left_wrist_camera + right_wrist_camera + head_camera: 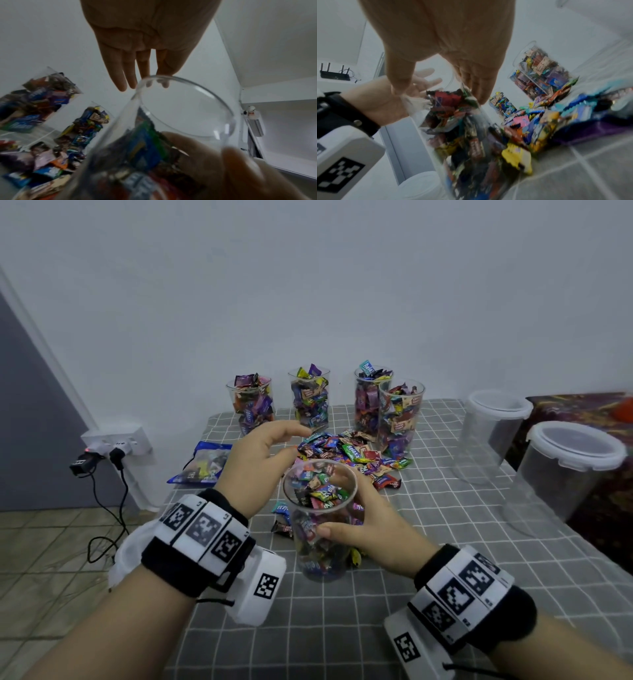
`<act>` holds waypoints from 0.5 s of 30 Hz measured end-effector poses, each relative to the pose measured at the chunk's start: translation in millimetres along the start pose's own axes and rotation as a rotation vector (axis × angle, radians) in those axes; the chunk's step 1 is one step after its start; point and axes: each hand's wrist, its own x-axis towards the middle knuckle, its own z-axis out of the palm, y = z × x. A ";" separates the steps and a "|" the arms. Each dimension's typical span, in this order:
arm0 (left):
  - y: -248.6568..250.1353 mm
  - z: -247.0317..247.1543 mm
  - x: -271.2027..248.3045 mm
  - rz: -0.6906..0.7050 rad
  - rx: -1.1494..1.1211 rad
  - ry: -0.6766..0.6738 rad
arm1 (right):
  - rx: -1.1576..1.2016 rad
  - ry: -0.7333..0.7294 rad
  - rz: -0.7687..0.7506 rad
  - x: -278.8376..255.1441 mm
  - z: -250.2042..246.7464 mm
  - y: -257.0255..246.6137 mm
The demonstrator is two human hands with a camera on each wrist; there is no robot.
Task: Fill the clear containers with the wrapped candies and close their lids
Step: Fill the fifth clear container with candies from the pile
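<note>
A clear cup (317, 559) partly filled with wrapped candies stands on the checked cloth near me. My right hand (339, 518) grips its side, thumb in front and fingers behind; the right wrist view shows the same hand (440, 86) wrapped round the cup (458, 135). My left hand (294, 441) hovers just above and left of the cup's rim, fingers loosely straight and empty. In the left wrist view its fingers (123, 75) point past the rim of the cup (185, 108). A pile of loose candies (346, 455) lies just beyond the cup.
Several candy-filled cups (310, 402) without lids stand along the back by the wall. Two larger lidded clear containers (568, 470) sit at the right. A blue candy bag (202, 463) lies at the left table edge, near a wall socket (116, 443) with cables.
</note>
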 end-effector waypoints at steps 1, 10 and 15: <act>-2.8 -0.6 1.4 -0.036 0.019 -0.021 | -0.061 -0.027 -0.003 0.1 -3.4 0.5; -71.8 0.8 13.0 -0.265 0.620 -0.498 | -0.921 -0.328 0.276 0.5 -35.7 18.8; -89.5 13.5 12.6 -0.287 0.727 -0.650 | -1.043 -0.450 0.385 13.7 -42.1 21.6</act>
